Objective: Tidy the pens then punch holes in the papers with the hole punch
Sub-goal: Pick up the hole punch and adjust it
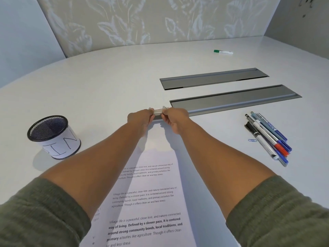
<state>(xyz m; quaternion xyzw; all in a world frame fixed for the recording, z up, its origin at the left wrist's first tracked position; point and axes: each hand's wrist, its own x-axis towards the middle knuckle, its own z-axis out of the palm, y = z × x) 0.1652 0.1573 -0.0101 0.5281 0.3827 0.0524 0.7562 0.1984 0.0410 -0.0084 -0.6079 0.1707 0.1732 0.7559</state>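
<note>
A silver hole punch sits at the far end of the printed papers, which lie lengthwise between my forearms. My left hand grips the punch's left side and my right hand grips its right side; most of the punch is hidden by my fingers. Several pens lie bunched together on the table at the right. A green-capped marker lies alone far back on the right. A black mesh pen cup with a white paper label stands at the left, with nothing visible inside.
Two long grey recessed cable trays are set into the white table behind and right of the punch. A small blue paper clip lies left of the pens. A patterned wall panel borders the table's far edge.
</note>
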